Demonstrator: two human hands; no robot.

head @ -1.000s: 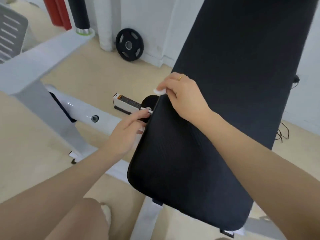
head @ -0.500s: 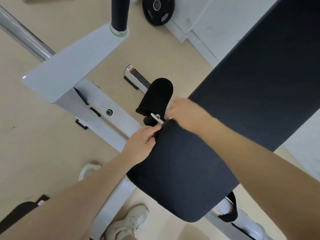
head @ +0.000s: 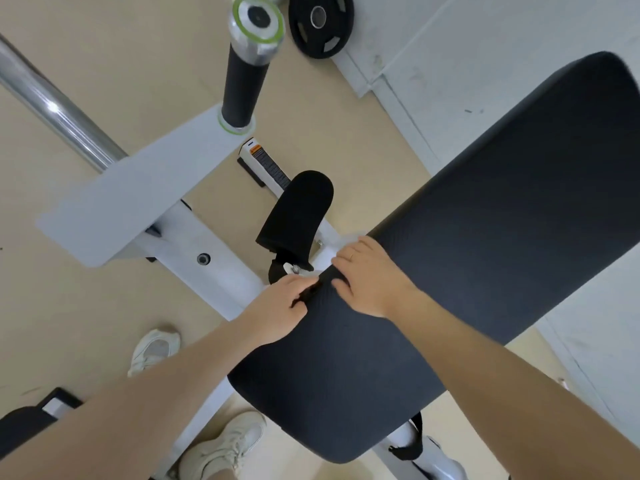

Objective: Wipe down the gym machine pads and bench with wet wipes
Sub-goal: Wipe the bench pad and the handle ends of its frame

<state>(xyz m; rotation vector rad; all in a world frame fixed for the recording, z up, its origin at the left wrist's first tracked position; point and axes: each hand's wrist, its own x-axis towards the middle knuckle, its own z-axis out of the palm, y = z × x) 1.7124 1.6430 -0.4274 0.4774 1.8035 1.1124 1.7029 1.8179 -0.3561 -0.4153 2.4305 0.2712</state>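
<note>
The long black bench pad (head: 467,258) runs from bottom centre to upper right. My left hand (head: 282,304) grips the pad's left edge near its narrow end, fingers curled round the rim. Just to the right, my right hand (head: 369,277) lies on the same edge with fingers bent over it. A bit of the white wet wipe (head: 351,238) shows past its fingertips and is hard to tell from the white frame behind; the rest is hidden under the hand. A small black foam pad (head: 298,209) sticks out just beyond both hands.
The white machine frame (head: 138,192) crosses at left, carrying a black grip with a chrome end (head: 247,74). A chrome bar (head: 52,105) runs at far left. A black weight plate (head: 320,24) leans on the wall. My shoes (head: 225,445) stand on the beige floor below.
The view has tilted downward and swung over the bench. My right hand slid along the pad's edge toward my left hand, and the wipe is now mostly covered by it.
</note>
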